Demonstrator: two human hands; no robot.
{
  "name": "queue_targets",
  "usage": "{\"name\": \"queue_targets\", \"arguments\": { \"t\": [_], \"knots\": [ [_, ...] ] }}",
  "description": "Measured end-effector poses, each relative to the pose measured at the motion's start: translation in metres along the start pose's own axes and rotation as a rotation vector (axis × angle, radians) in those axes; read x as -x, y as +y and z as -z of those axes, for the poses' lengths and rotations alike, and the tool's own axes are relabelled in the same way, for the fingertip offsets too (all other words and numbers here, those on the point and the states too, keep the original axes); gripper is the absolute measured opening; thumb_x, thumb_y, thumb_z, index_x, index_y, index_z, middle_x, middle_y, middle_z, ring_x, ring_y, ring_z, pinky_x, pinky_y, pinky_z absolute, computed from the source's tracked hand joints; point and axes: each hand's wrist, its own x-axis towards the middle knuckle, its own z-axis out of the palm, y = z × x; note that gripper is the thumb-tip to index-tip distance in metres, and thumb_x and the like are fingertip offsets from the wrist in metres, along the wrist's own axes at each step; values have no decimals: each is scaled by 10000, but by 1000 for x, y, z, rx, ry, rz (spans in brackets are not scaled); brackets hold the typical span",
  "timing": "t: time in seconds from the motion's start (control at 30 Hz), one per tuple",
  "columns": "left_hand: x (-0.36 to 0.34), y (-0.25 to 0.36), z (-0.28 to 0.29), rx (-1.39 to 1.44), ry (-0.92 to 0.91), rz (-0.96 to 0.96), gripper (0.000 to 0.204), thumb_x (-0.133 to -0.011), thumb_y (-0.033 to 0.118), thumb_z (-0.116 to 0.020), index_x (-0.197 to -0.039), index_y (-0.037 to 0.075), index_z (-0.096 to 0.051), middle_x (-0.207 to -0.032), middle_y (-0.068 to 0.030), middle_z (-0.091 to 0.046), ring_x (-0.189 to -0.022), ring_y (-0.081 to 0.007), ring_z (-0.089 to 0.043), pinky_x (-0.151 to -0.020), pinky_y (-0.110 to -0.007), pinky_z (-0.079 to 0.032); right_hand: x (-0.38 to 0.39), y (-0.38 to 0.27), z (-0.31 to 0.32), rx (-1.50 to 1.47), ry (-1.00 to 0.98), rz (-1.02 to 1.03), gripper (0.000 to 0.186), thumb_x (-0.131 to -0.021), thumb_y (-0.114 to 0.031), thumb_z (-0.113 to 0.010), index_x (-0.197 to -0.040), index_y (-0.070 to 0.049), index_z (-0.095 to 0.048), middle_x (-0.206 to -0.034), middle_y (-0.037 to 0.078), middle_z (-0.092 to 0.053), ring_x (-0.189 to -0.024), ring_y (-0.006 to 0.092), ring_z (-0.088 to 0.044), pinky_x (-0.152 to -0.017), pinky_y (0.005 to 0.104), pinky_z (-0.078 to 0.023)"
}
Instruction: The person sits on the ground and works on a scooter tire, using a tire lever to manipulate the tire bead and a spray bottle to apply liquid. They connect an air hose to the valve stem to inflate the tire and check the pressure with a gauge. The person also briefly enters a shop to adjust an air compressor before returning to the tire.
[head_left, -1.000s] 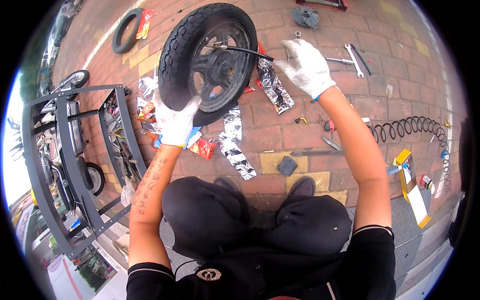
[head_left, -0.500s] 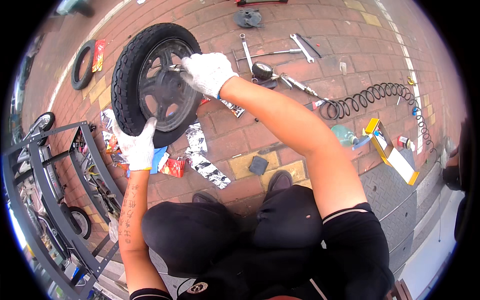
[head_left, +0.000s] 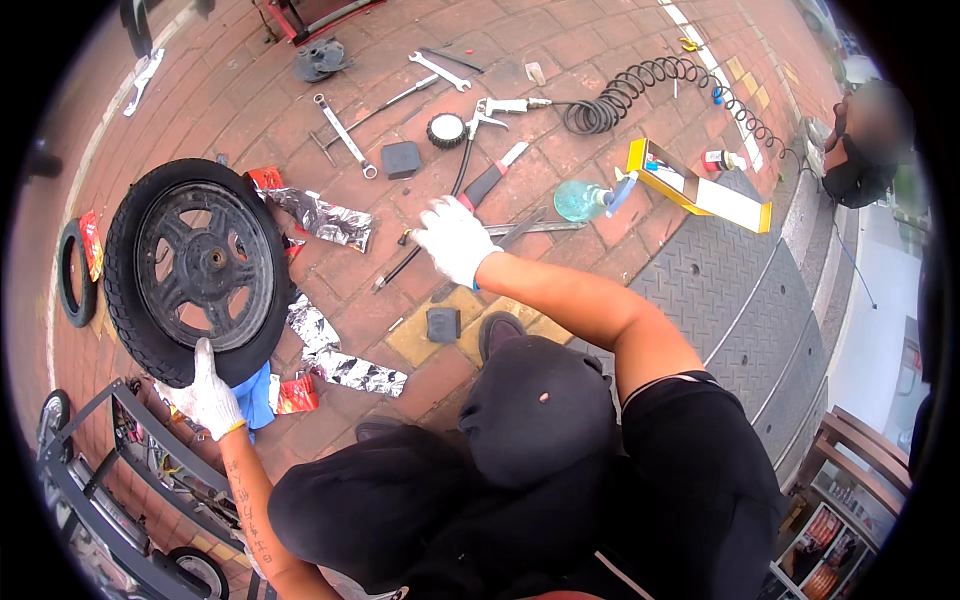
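My left hand (head_left: 205, 395), in a white knit glove, grips the near edge of a black motorcycle wheel (head_left: 215, 257), thumb on top of the tyre and fingers beneath. The wheel's spoked rim and centre hub face up. To the right, my gloved right hand (head_left: 455, 240) hovers over the brick paving with its fingers curled. A small brass-coloured tip pokes out beside its fingers; what it belongs to is hidden. Just beyond that hand lie a red-and-black handled tool (head_left: 488, 185) and the black hose of a tyre inflator gauge (head_left: 446, 130). A metal bar (head_left: 540, 228) lies to its right.
Wrenches (head_left: 345, 135) and a coiled air hose (head_left: 620, 95) lie farther off. A green spray bottle (head_left: 580, 201) and a yellow-white box (head_left: 690, 190) stand right. Torn foil wrapping (head_left: 350, 370) and a dark block (head_left: 443, 324) lie nearer. A metal frame (head_left: 120, 500) stands lower left.
My right hand has left the wheel's hub and moved right, over the tools. The wheel has tipped lower and leftward in view, still in my left hand. The view has swung right.
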Motion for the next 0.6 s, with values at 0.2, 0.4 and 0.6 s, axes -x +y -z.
{"name": "queue_targets", "arguments": {
  "t": [0.2, 0.4, 0.6],
  "knots": [
    [10, 25, 3, -9, 80, -14, 756, -812, 206, -910, -1407, -106, -562, -1322, -204, -693, -1144, -271, -664, -1066, -361, -490, 131, 31, 16, -306, 217, -563, 421, -846, -248, -801, -1210, -69, -687, -1118, 161, -694, -1084, 377, -646, -953, 465, -524],
    [-16, 6, 1, -294, 115, -144, 853, -871, 378, -852, -1467, -105, -478, -1419, -244, -605, -1303, -345, -577, -1139, -413, -414, 212, 162, -10, -243, 520, -983, 1141, -676, -295, -1004, -1580, -3, -370, -1488, 203, -439, -1316, 332, -542, -1098, 448, -496],
    [-15, 11, 10, -114, 17, -65, 983, -928, 528, -765, -1530, -137, -362, -1520, -325, -480, -1421, -426, -471, -1209, -437, -340, 201, 255, -34, -470, 703, -806, 1198, -725, -352, -984, -1623, -5, -272, -1573, 194, -399, -1415, 321, -476, -1167, 438, -421]
  ]
}}
